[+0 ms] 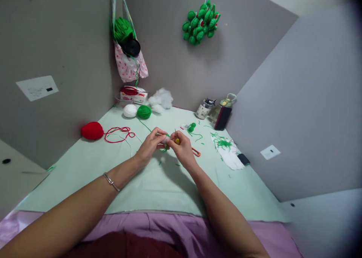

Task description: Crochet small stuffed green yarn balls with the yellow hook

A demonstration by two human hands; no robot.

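Over the table (pixel 147 192), away from edges, pinching green yarn (pixel 164 149) with left hand (pixel 151 146), maybe yellow tool (pixel 177 141) with right hand (pixel 183 148).

From the left hand (pixel 150 147), a yarn ball (pixel 92 130) is lying at nine o'clock, a box (pixel 139 97) at eleven, stuffing (pixel 164 98) at twelve. A container (pixel 203 111) is standing left of a bottle (pixel 214 114) at two; yarn scraps (pixel 223 142) are lying on paper (pixel 234 161) at three.

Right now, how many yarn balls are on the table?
3: the red ball on the far left, and the white ball with the green ball just right of it, towards the back. Others may be hidden.
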